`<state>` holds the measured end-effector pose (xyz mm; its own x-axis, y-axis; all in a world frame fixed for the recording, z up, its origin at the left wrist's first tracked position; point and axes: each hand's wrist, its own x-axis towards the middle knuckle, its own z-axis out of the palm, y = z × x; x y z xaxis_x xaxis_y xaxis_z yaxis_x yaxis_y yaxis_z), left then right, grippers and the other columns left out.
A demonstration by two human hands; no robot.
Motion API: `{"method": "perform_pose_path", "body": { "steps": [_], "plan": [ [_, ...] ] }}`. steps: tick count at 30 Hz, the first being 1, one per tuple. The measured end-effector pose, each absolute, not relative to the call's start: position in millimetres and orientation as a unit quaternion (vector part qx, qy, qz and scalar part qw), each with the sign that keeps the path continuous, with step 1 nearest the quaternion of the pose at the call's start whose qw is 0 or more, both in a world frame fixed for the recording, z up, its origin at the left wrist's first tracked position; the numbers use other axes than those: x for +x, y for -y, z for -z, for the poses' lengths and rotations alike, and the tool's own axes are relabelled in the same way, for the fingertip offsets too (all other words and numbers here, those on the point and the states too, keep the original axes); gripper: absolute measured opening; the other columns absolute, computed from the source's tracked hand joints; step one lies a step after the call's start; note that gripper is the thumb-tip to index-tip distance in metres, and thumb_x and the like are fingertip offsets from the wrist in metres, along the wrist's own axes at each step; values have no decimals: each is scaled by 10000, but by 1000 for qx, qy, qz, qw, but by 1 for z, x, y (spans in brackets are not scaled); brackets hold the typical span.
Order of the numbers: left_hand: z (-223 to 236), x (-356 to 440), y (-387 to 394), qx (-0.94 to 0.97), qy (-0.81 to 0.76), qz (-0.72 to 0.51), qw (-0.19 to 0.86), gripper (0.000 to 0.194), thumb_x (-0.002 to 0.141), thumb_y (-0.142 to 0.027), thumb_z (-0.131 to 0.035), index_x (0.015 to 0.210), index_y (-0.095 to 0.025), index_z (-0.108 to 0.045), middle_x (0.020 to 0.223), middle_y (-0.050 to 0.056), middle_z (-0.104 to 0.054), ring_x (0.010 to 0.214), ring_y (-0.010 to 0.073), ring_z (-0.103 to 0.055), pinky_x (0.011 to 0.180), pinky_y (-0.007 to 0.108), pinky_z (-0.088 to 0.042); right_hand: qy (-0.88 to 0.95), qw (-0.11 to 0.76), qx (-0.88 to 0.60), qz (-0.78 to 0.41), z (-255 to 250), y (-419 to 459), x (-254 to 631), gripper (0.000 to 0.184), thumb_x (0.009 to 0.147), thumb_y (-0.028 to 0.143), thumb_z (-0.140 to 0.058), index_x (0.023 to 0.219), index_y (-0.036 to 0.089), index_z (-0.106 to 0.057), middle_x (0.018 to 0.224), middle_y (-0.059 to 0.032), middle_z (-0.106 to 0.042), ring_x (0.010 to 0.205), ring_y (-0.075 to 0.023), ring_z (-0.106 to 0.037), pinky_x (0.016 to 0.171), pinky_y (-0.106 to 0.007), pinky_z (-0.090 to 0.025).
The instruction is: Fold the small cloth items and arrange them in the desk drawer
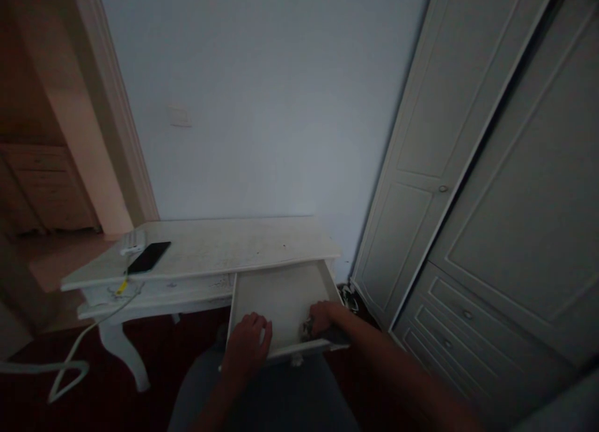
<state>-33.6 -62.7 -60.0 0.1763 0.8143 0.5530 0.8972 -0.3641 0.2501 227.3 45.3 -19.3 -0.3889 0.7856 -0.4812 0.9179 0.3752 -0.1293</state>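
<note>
Boxy drawer (281, 298) was seen open in scuffed table (224, 240), crumpled wad (306, 328) was gripped by right hand (322, 317) in front right corner, left hand (248, 343) was placed apart at left edge, grip unclear, open room left between.

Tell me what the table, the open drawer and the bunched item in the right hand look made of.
Table: probably painted wood, dull white; the top has dark specks and worn-looking patches.
Open drawer: likely wood or board, pale and plain inside, with flat, straight walls.
Bunched item in the right hand: perhaps greyish cloth, since it looks crumpled, though mostly hidden and blurred.
</note>
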Motion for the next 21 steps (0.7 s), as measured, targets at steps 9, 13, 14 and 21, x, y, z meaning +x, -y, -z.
{"method": "perform_pose_path", "body": {
  "steps": [9,13,14,21],
  "plan": [
    [76,-45,59,-744,532,384,128,325,1071,-362,-440,1213,-181,-669,1193,108,-736,1106,268,-678,983,431,-526,-899,0,314,306,49,-34,59,179,816,171,-661,945,149,-783,990,-45,-777,917,-185,-659,877,-290,-540],
    [79,-46,58,-733,532,401,138,339,1088,-368,-403,1209,-189,-664,1177,101,-749,1097,264,-690,982,428,-525,-902,-52,298,309,43,-25,75,178,871,179,-607,951,139,-762,977,-40,-761,887,-180,-641,847,-279,-522],
    [77,-46,59,-732,535,402,131,334,1090,-364,-398,1201,-194,-663,1163,96,-750,1084,260,-693,974,425,-525,-900,-61,301,309,39,-22,90,171,883,214,-616,949,146,-758,948,-29,-756,861,-181,-641,818,-275,-516],
    [77,-44,60,-738,540,396,84,399,1102,-352,-320,1151,-195,-684,1117,109,-757,1072,259,-700,960,431,-527,-893,-53,414,170,-6,20,225,265,822,439,-738,986,235,-777,961,-51,-770,925,-257,-699,813,-296,-456]
  ]
}}
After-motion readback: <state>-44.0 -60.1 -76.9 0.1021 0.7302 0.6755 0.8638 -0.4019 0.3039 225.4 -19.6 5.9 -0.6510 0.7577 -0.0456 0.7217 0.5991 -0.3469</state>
